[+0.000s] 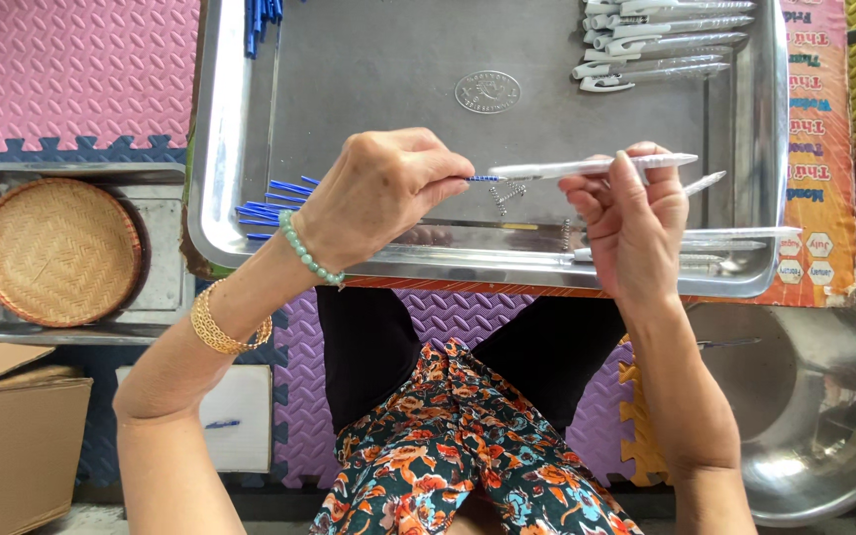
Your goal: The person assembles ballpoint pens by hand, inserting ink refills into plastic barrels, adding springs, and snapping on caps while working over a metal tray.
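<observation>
Fingers of the left hand (pixel 378 188), at centre frame, are pinched nearly closed on a thin blue refill (pixel 484 178), whose tip points right into the open end of a white pen barrel (pixel 587 166). The right hand (pixel 631 223), just right of centre, is curled shut around that barrel, thumb and forefinger gripping it so that it lies level across the middle of the picture; the hand also seems to hold a few more white barrels (pixel 735 234) lower in the palm, jutting right.

Both hands hover over a large steel tray (pixel 220 149) filling the upper middle. Loose blue refills (pixel 269 203) lie at its left side below the left hand, small metal springs (pixel 507 193) at its centre, and a row of finished white pens (pixel 661 40) at its upper right.

Under the tray's right edge shows an orange printed sheet (pixel 819 178) with coloured lettering and small hexagon marks. A brown cardboard box (pixel 17 426) stands open at lower left, and a round woven basket (pixel 56 253) sits in a smaller steel tray (pixel 165 287) at left.
</observation>
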